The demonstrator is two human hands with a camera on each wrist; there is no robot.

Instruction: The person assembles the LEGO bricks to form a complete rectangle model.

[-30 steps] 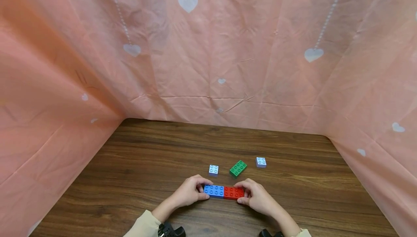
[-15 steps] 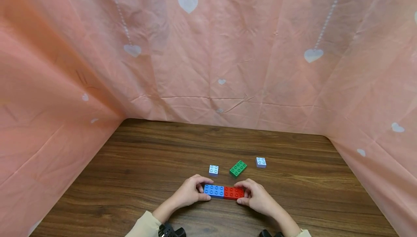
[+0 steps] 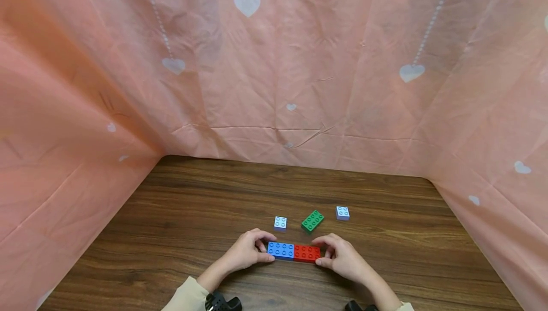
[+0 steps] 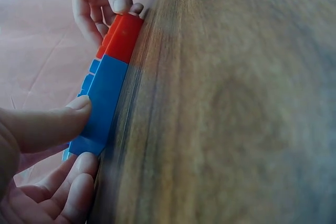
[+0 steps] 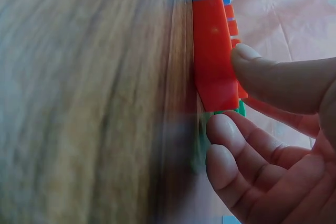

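In the head view, a blue building brick [image 3: 280, 250] and a red building brick [image 3: 307, 253] lie end to end on the wooden table, studs up. My left hand [image 3: 247, 250] is around the blue brick's left end, thumb on its near side and index finger behind. The left wrist view shows that thumb [image 4: 73, 114] against the blue side. At the red brick's right end, my right hand [image 3: 342, 257] has its fingers spread around the corner. Its thumb [image 5: 262, 72] is at the brick's edge in the right wrist view; the index fingertip stands slightly apart from the far side.
Behind the joined pair lie a green brick [image 3: 312, 221] and two small pale bricks, one left [image 3: 280, 223] and one right [image 3: 342, 213]. A pink curtain [image 3: 274, 87] with white hearts encloses the back and sides of the table [image 3: 192, 197].
My right hand has shifted slightly outward to the right, its fingers spreading from the red brick. My left hand has eased a little to the left. The bricks have stayed in place.
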